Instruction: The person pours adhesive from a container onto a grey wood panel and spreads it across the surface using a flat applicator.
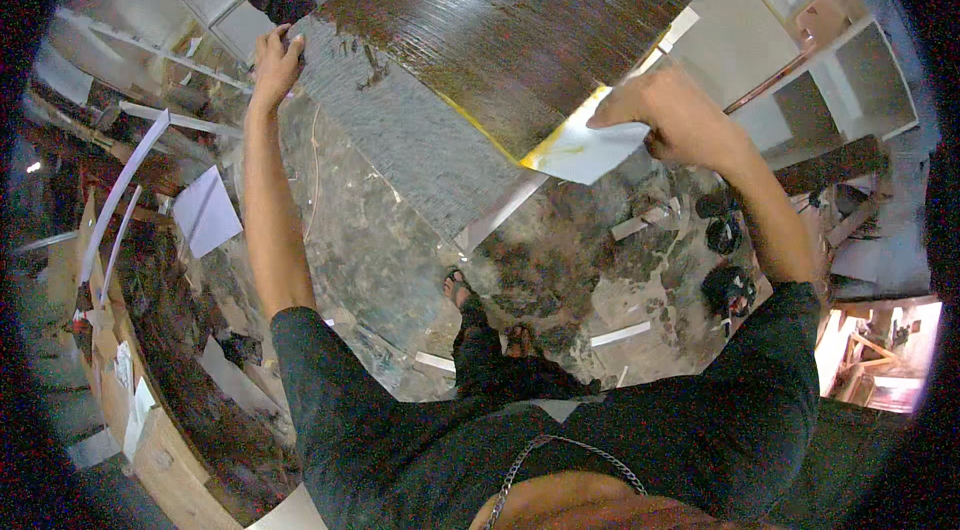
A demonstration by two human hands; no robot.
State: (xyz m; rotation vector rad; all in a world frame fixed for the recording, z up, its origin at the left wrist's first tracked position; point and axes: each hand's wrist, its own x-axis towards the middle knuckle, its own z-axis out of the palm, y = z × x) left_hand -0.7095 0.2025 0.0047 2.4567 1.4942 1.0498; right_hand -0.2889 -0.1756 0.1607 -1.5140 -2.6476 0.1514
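The person's dark shirt [560, 440] fills the foreground. Above it, the left hand [275, 55] clasps the board's [420, 140] far-left edge; the right hand [672, 115] pinches a white sheet [590, 150] at its right edge. Dark veneer [520, 20] covers roughly the far half; the grey near half remains bare.

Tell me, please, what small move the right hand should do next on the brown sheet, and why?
Probably sweep the white scraper a little further along the near edge. The right hand presses it where yellow glue shows under the dark brown sheet. The left hand steadies the grey board at its far corner, so the sheet seems only partly pressed down.
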